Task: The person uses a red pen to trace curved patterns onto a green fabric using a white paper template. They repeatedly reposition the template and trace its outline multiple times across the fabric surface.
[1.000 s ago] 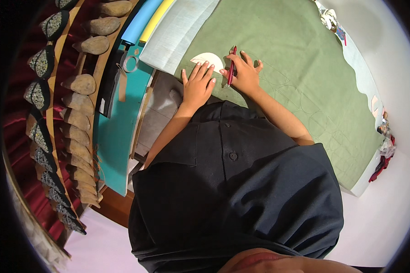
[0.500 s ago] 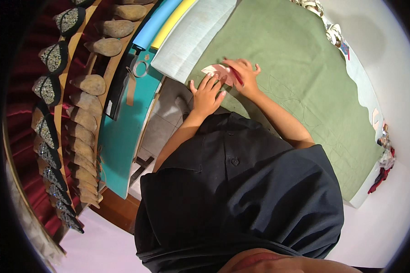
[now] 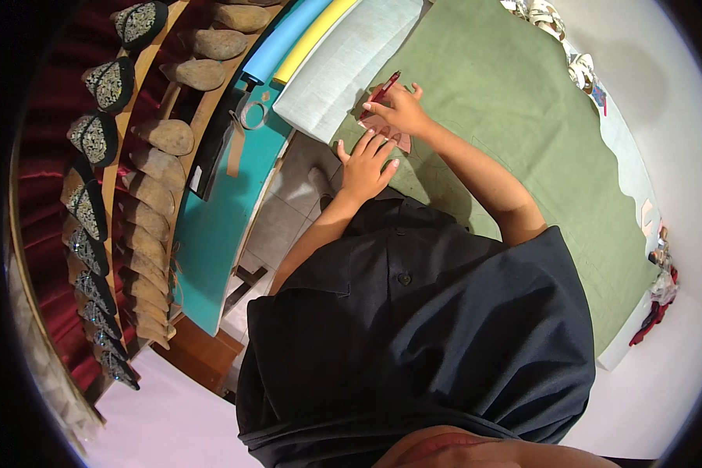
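Note:
A broad sheet of green material (image 3: 491, 86), leather or cloth, lies over the table with faint curved outlines drawn on it. Near its left edge sits a small pink pattern piece (image 3: 398, 140), partly covered by my hands. My left hand (image 3: 364, 170) is open, fingers spread, its fingertips resting on the near side of the piece. My right hand (image 3: 404, 111) is closed around a red pen (image 3: 388, 86), over the far side of the piece. The pen's tip is hard to make out.
At the left, a grey-white roll (image 3: 327, 82), a yellow roll (image 3: 308, 39) and a blue roll (image 3: 287, 39) lie beside a teal board (image 3: 210, 242). Wooden shoe lasts (image 3: 164, 136) and beaded black shoe uppers (image 3: 93, 139) line racks. White sandals (image 3: 546, 17) stand far right.
My right hand has shifted slightly left and up along the pink piece, and the pen now points upward more visibly. My left hand stays on the piece. The whole view has shifted a little.

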Demonstrator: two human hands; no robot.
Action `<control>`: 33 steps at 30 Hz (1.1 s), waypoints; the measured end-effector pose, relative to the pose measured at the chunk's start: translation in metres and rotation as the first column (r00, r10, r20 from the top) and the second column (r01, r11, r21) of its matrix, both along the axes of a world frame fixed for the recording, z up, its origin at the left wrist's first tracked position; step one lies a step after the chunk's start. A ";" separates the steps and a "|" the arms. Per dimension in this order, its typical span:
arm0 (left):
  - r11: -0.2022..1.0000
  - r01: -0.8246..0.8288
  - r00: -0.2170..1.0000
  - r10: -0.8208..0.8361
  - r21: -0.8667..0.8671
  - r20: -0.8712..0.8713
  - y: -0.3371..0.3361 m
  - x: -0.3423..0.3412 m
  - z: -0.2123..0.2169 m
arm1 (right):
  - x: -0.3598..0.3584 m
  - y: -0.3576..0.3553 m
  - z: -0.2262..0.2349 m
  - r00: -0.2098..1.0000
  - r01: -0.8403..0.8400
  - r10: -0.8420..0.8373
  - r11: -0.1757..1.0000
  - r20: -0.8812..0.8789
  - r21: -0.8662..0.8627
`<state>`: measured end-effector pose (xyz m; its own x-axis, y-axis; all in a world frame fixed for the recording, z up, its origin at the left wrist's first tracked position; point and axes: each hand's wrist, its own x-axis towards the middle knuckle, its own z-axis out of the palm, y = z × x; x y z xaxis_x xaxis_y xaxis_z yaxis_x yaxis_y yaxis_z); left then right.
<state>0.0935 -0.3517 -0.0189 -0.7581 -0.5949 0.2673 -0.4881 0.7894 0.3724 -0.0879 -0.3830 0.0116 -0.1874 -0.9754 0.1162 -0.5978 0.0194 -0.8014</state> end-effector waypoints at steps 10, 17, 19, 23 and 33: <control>1.000 -0.009 1.000 0.008 0.017 0.025 0.001 -0.001 0.005 | 0.004 0.002 -0.003 0.999 -0.024 0.022 0.998 0.030 0.055; 1.000 -0.013 0.999 0.012 0.016 0.043 0.000 -0.003 0.009 | 0.006 0.001 -0.007 1.000 -0.022 0.022 0.999 -0.004 0.046; 0.999 -0.009 0.999 0.007 0.035 0.045 -0.001 -0.003 0.011 | 0.006 0.001 -0.007 0.998 -0.025 0.027 0.998 -0.048 0.053; 1.000 0.007 0.997 -0.009 0.025 0.072 -0.005 -0.003 0.013 | 0.002 0.000 0.002 0.986 -0.033 0.047 0.995 -0.159 0.091; 0.999 0.020 0.998 -0.018 -0.032 0.065 -0.008 -0.003 0.013 | -0.029 0.021 0.015 0.982 0.100 -0.125 0.980 0.140 0.174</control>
<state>0.0909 -0.3599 -0.0057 -0.7854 -0.5718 0.2370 -0.4949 0.8101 0.3143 -0.1170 -0.3624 0.0270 -0.2999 -0.9504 -0.0826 -0.4581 0.2194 -0.8614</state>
